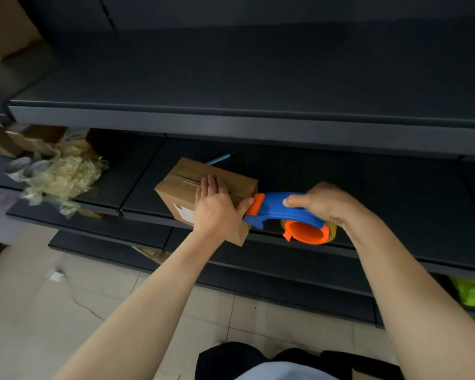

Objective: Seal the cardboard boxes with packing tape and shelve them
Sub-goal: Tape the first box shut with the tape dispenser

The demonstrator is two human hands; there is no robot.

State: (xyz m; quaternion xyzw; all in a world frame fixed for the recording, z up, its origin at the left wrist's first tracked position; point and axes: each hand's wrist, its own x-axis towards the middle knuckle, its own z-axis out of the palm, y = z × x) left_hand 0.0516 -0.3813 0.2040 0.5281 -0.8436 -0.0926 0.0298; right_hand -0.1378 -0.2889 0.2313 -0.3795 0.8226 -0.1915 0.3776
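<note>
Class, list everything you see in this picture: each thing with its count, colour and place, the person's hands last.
brown cardboard box: one, brown, on the middle shelf, under the left hand
blue and orange plastic tape dispenser: one, blue and orange, at the box's right end
thin light-blue stick: one, light blue, behind the box
crumpled clear plastic wrap: one heap, yellowish, left on the same shelf
other cardboard boxes: at least two, brown, far left
bright green item: one, green, lower shelf, far right
dark metal shelves: several tiers, dark grey
tiled floor: beige, below
left hand: one, flat on the box top
right hand: one, grips the dispenser
</note>
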